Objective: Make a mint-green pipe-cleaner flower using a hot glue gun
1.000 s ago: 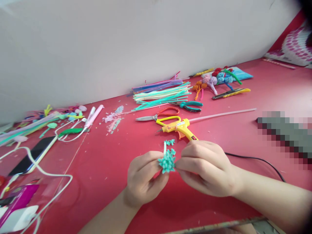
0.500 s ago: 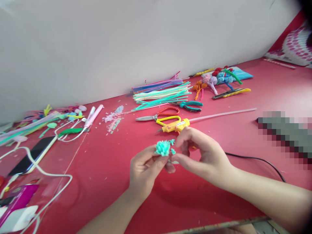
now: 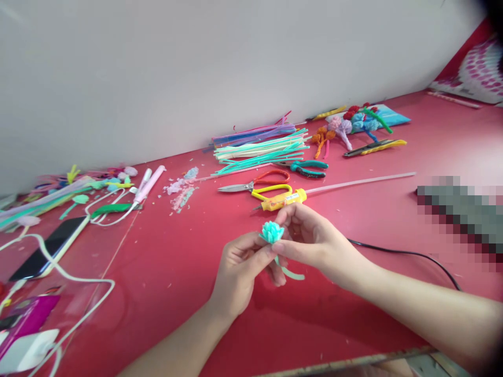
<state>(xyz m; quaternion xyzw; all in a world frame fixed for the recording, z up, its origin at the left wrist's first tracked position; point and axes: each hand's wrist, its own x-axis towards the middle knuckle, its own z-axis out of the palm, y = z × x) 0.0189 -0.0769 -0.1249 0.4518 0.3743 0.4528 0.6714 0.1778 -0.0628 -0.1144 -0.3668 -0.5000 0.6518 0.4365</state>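
Note:
A turquoise pipe-cleaner flower (image 3: 271,232) is between my two hands, just above the red table. My left hand (image 3: 240,272) pinches it from below with thumb and fingers. From the other side my right hand (image 3: 310,235) closes on its base, thumb touching near the left thumb. A pale green stem (image 3: 294,274) hangs out below the hands and curves to the right. The flower's underside is hidden by the fingers. Just beyond my right hand lies a yellow hot glue gun (image 3: 283,200) with a long glue stick in it.
Scissors (image 3: 236,187) and teal pliers (image 3: 308,167) lie behind the glue gun. Bundled pipe cleaners (image 3: 261,149), small finished flowers (image 3: 341,125) and a utility knife (image 3: 375,148) are near the wall. On the left are a phone (image 3: 51,248), a white cable (image 3: 78,280) and a pink hair-straightener-like tool (image 3: 149,186).
My right thumb and fingers have come in from apart to close on the flower's base. The flower has shifted slightly right and up, and its pale green stem now shows below.

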